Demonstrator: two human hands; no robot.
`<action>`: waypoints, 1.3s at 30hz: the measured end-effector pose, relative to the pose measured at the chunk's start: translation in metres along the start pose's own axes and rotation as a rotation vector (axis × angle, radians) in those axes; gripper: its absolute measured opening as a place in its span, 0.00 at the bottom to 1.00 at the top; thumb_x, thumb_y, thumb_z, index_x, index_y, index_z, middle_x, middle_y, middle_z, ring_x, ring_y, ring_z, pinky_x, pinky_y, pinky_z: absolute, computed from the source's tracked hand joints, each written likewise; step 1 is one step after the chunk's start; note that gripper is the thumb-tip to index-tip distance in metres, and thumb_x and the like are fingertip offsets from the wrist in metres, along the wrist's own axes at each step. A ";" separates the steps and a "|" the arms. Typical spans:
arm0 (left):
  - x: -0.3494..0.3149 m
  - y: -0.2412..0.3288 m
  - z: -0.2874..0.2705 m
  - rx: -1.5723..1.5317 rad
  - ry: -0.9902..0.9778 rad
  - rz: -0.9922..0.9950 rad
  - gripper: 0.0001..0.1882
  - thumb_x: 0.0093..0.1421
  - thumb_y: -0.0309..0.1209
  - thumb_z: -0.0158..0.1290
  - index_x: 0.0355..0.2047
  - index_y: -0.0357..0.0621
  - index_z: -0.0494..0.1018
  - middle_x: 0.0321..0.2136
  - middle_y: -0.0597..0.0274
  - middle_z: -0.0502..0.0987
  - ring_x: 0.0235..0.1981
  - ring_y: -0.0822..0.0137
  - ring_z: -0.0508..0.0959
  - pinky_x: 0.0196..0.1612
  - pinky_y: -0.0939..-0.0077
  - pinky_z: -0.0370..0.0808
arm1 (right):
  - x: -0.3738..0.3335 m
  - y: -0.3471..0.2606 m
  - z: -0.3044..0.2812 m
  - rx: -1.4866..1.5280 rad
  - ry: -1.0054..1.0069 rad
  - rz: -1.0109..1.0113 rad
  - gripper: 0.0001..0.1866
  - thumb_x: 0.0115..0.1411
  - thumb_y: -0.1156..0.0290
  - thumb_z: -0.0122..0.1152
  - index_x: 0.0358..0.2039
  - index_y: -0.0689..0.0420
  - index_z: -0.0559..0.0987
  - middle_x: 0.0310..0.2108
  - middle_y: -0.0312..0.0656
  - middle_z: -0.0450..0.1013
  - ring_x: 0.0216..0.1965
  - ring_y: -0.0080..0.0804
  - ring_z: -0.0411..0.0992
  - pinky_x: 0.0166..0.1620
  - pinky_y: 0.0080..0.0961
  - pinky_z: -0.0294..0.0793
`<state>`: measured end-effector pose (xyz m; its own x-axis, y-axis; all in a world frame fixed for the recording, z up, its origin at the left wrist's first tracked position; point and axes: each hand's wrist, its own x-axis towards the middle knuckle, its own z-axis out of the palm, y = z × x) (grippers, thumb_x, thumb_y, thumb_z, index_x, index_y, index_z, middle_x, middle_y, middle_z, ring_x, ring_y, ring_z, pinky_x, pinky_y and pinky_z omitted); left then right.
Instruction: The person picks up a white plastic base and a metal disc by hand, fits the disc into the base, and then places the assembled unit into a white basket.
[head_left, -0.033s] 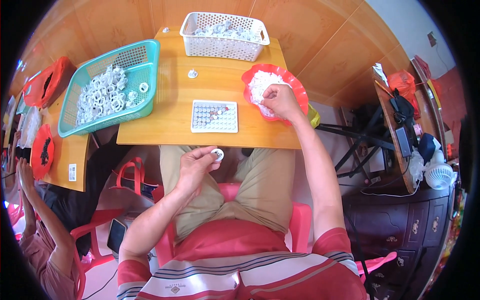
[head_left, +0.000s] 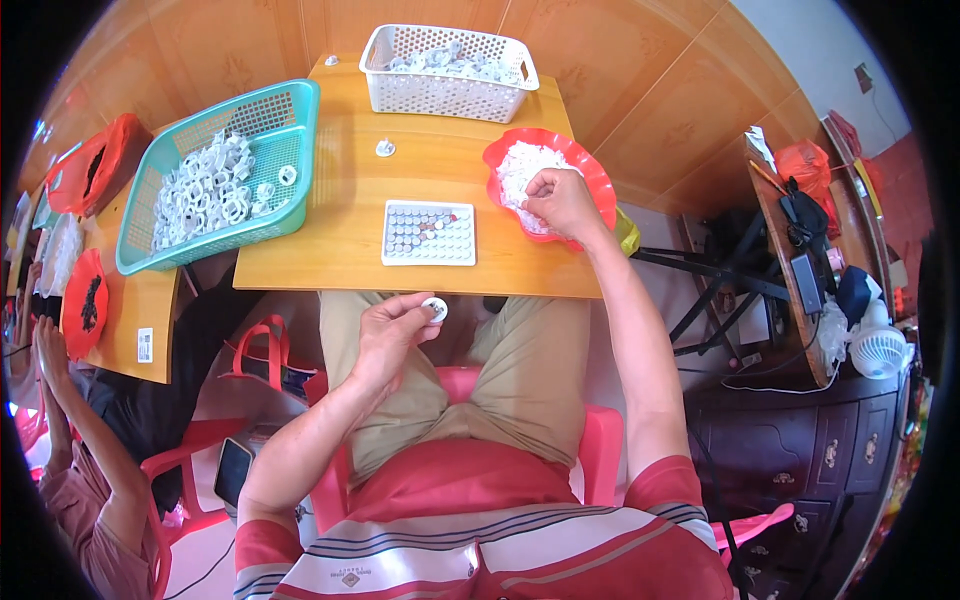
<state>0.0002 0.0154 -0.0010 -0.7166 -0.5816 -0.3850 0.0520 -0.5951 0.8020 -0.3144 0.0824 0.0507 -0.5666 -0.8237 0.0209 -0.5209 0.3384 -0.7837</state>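
Observation:
Just off the table's near edge, my left hand (head_left: 393, 335) pinches a small round white plastic part (head_left: 435, 309) between thumb and fingers. My right hand (head_left: 562, 203) reaches over a red scalloped bowl (head_left: 598, 185) heaped with tiny white pieces (head_left: 530, 165). Its fingertips are pressed together at the heap; whatever they hold is too small to make out. Between the hands lies a white tray (head_left: 455, 257) with rows of small grey round pieces (head_left: 408, 228) in part of its wells.
A green basket (head_left: 215, 245) of white plastic parts stands left, a white perforated basket (head_left: 450, 98) at the back. One loose white part (head_left: 385, 147) sits on the wooden table (head_left: 330, 230). At far left, a co-worker's arm (head_left: 90, 430) is near a red dish (head_left: 85, 305).

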 end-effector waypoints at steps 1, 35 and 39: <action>0.001 0.000 0.000 0.001 -0.001 -0.005 0.11 0.60 0.22 0.55 0.43 0.34 0.77 0.37 0.57 0.80 0.35 0.72 0.80 0.37 0.81 0.79 | 0.000 0.004 0.000 0.000 0.000 0.005 0.06 0.47 0.81 0.64 0.27 0.65 0.79 0.21 0.41 0.76 0.22 0.25 0.74 0.25 0.25 0.73; 0.000 -0.005 0.012 -0.121 -0.004 -0.033 0.11 0.61 0.21 0.53 0.44 0.35 0.75 0.38 0.60 0.79 0.37 0.72 0.80 0.39 0.81 0.80 | -0.070 -0.036 0.030 0.574 0.022 -0.036 0.10 0.58 0.77 0.63 0.39 0.66 0.78 0.31 0.41 0.77 0.29 0.22 0.76 0.34 0.19 0.79; 0.001 -0.007 0.009 -0.114 0.010 -0.018 0.13 0.61 0.22 0.54 0.47 0.34 0.74 0.40 0.59 0.79 0.39 0.72 0.79 0.41 0.81 0.79 | -0.102 -0.041 0.059 0.685 -0.095 0.031 0.09 0.59 0.78 0.62 0.40 0.66 0.78 0.35 0.43 0.78 0.32 0.24 0.77 0.37 0.21 0.81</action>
<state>-0.0073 0.0240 -0.0033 -0.7108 -0.5758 -0.4040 0.1188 -0.6644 0.7379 -0.1968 0.1257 0.0441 -0.4998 -0.8653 -0.0375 0.0329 0.0243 -0.9992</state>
